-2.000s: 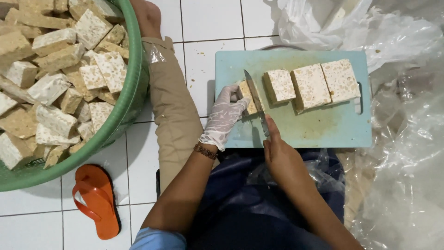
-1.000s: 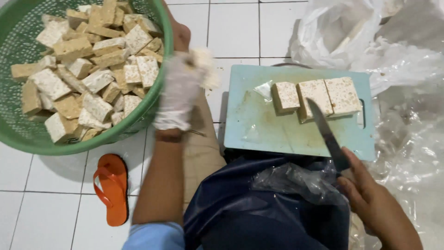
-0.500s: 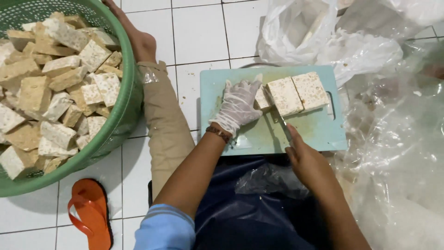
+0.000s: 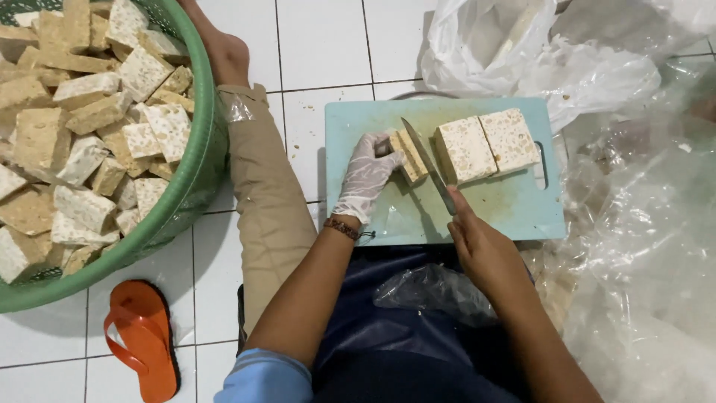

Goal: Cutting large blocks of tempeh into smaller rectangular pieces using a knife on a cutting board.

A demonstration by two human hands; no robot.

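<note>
Gloved left hand (image 4: 367, 173) pinching slab (image 4: 408, 155) mid-board (image 4: 514, 213), right hand (image 4: 483, 246) closed on knife (image 4: 426, 163) just right of it; bare board near edge.

Single head cam, looks almost straight down from above the seated person, close range. Pale turquoise plastic cutting board (image 4: 514, 213) sits upper centre, big green mesh plastic basket (image 4: 200, 168) cropped at left edge, white tiled floor (image 4: 328, 45) behind. No second view.

Gloved left hand (image 4: 365, 175) pins a tempeh slice (image 4: 409, 155) on the teal cutting board (image 4: 514, 213). Bare right hand (image 4: 485, 250) has the knife (image 4: 426, 163) blade down beside it.
</note>
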